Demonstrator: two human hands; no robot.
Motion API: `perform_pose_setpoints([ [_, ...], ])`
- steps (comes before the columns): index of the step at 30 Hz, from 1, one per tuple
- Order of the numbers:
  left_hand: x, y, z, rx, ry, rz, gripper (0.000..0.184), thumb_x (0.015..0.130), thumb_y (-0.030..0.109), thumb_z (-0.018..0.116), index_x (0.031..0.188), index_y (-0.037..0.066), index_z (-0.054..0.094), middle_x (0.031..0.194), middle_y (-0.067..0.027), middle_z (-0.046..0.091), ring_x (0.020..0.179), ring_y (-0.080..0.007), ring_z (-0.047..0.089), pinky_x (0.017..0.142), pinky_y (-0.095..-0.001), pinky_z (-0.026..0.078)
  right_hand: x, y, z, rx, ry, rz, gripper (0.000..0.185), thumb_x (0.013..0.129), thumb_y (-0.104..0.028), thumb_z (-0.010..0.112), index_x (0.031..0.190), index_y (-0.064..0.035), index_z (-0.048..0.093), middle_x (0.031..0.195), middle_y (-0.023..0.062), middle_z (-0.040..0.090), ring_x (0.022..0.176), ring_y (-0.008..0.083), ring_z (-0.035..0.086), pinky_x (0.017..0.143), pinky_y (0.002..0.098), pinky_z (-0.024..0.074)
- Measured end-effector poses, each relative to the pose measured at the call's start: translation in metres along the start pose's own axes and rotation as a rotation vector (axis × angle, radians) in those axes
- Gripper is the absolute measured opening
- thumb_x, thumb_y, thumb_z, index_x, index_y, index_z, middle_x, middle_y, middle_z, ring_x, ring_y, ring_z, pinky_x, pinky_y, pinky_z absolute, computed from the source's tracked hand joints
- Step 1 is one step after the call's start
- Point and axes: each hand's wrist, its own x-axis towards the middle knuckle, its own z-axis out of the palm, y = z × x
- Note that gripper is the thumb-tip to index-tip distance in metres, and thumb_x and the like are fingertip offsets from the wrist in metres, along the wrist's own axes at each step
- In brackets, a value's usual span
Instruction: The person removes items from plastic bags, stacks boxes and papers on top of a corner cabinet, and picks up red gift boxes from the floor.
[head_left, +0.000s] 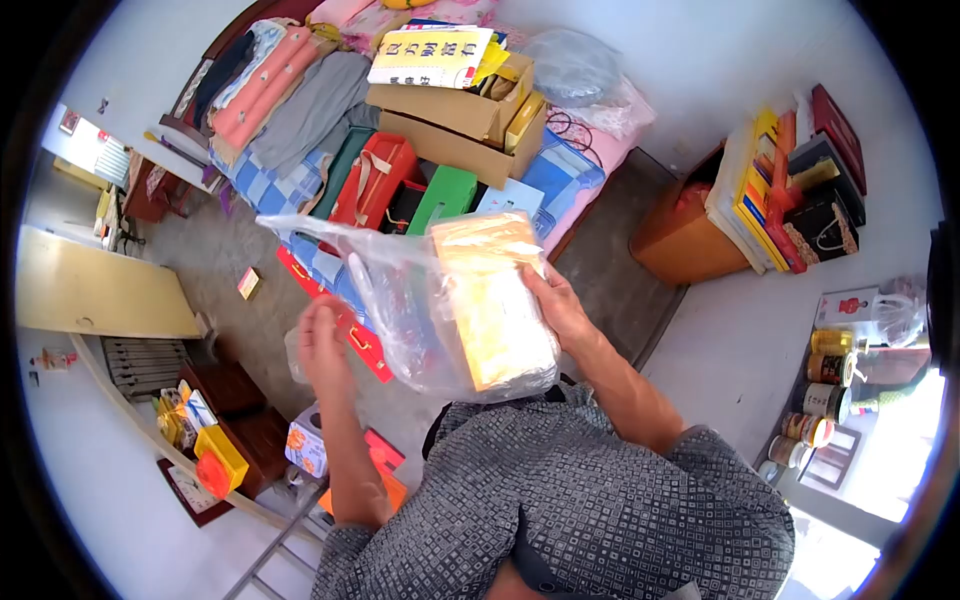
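Patterned dark shirt (620, 490) fills the foreground of the head view, both forearms stretching up from its short sleeves, and look at the right hand (562, 308): firmly closed on the side of a clear plastic bag (390, 290), thumb on the near face! Inside that bag sits a yellow-and-white package (485, 310), tilted slightly, held up in front of the chest, the loose end of the plastic stretching away to the left. Over to the left hand (328, 345), just beside that loose end, fingers raised and loosely bent; whether they pinch anything, I cannot tell. Beyond the bag, the bed (285, 175) is loaded: red case (372, 185), green box (443, 195), light-blue box (512, 198), and behind them a big cardboard box (440, 142) topped with printed papers (430, 57). Down on the floor (225, 240), a small box (249, 283) lies alone; off right, lidded jars (828, 400) line the wall side.
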Motion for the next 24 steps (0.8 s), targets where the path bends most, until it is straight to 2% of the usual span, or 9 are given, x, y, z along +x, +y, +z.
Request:
perform_pose_setpoints([
  [4,-0.034,0.005,0.031,0.069,-0.18,-0.163,0.023,0.099,0.013,0.064,0.118,0.0,0.063,0.109,-0.0057,0.068,0.1,-0.0138,0.064,0.087,-0.0281,0.052,0.004,0.001,-0.002,0.009,0.059,-0.034,0.04,0.104,-0.024,0.059,0.138,-0.0031,0.056,0.117,0.0069,0.07,0.097,0.0127,0.069,0.082,0.0282,0.0579],
  [10,-0.028,0.004,0.031,0.31,-0.368,-0.072,0.021,0.092,-0.003,0.067,0.113,-0.001,0.064,0.107,-0.0086,0.069,0.094,-0.012,0.065,0.081,-0.0247,0.051,0.01,0.001,-0.005,0.037,0.072,-0.103,0.037,0.105,-0.021,0.058,0.137,-0.0025,0.056,0.117,0.0067,0.07,0.098,0.0128,0.068,0.082,0.0282,0.0576],
  [12,-0.029,0.006,0.031,0.391,-0.326,0.122,0.016,0.092,-0.003,0.066,0.108,-0.001,0.064,0.105,-0.0092,0.07,0.089,-0.0108,0.065,0.079,-0.026,0.052,0.012,0.003,-0.009,0.029,0.121,-0.16,0.037,0.105,-0.021,0.057,0.137,-0.0027,0.056,0.119,0.0068,0.069,0.099,0.0128,0.068,0.083,0.028,0.0571],
  [15,-0.041,0.018,0.036,0.112,-0.359,0.156,0.014,0.092,-0.004,0.065,0.106,-0.001,0.064,0.103,-0.0105,0.071,0.092,-0.0121,0.066,0.081,-0.0266,0.052,0.013,0.002,-0.018,0.008,0.167,-0.19,0.038,0.105,-0.021,0.057,0.138,-0.0023,0.056,0.12,0.0068,0.069,0.1,0.0127,0.067,0.084,0.0279,0.0566],
  [16,-0.039,0.023,0.025,0.185,-0.52,0.085,0.015,0.097,0.008,0.062,0.108,-0.002,0.064,0.108,-0.0149,0.07,0.099,-0.0215,0.068,0.089,-0.0349,0.054,0.013,0.001,-0.02,0.011,0.171,-0.192,0.038,0.105,-0.021,0.057,0.138,-0.0023,0.056,0.12,0.0068,0.069,0.1,0.0127,0.067,0.084,0.0279,0.0566],
  [17,-0.04,0.025,0.026,0.187,-0.526,0.084,0.015,0.097,0.008,0.062,0.108,-0.002,0.064,0.108,-0.0149,0.07,0.099,-0.0215,0.068,0.089,-0.0349,0.054,0.012,0.0,-0.022,0.024,0.192,-0.202,0.038,0.105,-0.021,0.057,0.138,-0.0021,0.056,0.119,0.0067,0.069,0.1,0.0127,0.067,0.084,0.0279,0.0566],
  [19,-0.042,0.028,0.032,-0.234,-0.664,-0.397,0.033,0.102,0.025,0.053,0.11,-0.005,0.064,0.115,-0.0201,0.068,0.106,-0.0321,0.068,0.096,-0.0454,0.053,0.011,-0.003,-0.025,0.039,0.215,-0.214,0.038,0.105,-0.021,0.057,0.138,-0.0019,0.056,0.119,0.0066,0.069,0.099,0.0126,0.067,0.084,0.0279,0.0565],
  [20,-0.043,0.019,0.031,-0.403,-0.635,-0.457,0.047,0.104,0.035,0.045,0.116,-0.006,0.063,0.122,-0.023,0.066,0.108,-0.0369,0.068,0.098,-0.0526,0.051,0.01,-0.004,-0.028,0.038,0.226,-0.208,0.037,0.105,-0.021,0.057,0.137,-0.002,0.056,0.119,0.0066,0.069,0.098,0.0126,0.067,0.083,0.0279,0.0567],
  [24,-0.023,0.014,0.031,-0.402,-0.648,-0.495,0.049,0.105,0.036,0.042,0.121,-0.006,0.062,0.122,-0.0226,0.066,0.11,-0.0357,0.067,0.098,-0.0508,0.053,0.006,-0.008,-0.028,0.015,0.203,-0.199,0.036,0.105,-0.02,0.057,0.136,-0.0022,0.057,0.117,0.0062,0.07,0.094,0.012,0.068,0.081,0.0278,0.057],
])
